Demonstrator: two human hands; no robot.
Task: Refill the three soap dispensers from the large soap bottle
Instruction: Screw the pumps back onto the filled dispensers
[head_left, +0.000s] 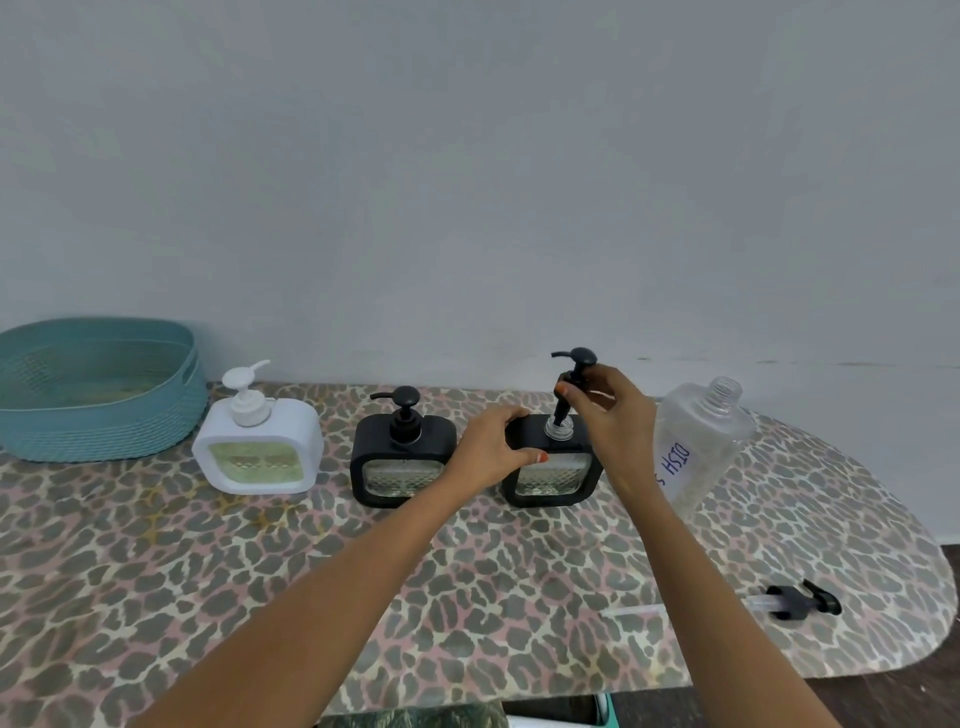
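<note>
The black dispenser between the hands was gripped by the left hand. Its pump was pinched above the neck by the right hand. The uncapped large soap bottle, just beside that wrist, could be knocked over.

Single wide-angle view from the head, facing forward and down across the table from its near edge to its far edge and the wall behind. Close range: left hand and right hand sit mid-frame.

Teal woven basket on leopard-print table, far left, beside pale wall
</note>
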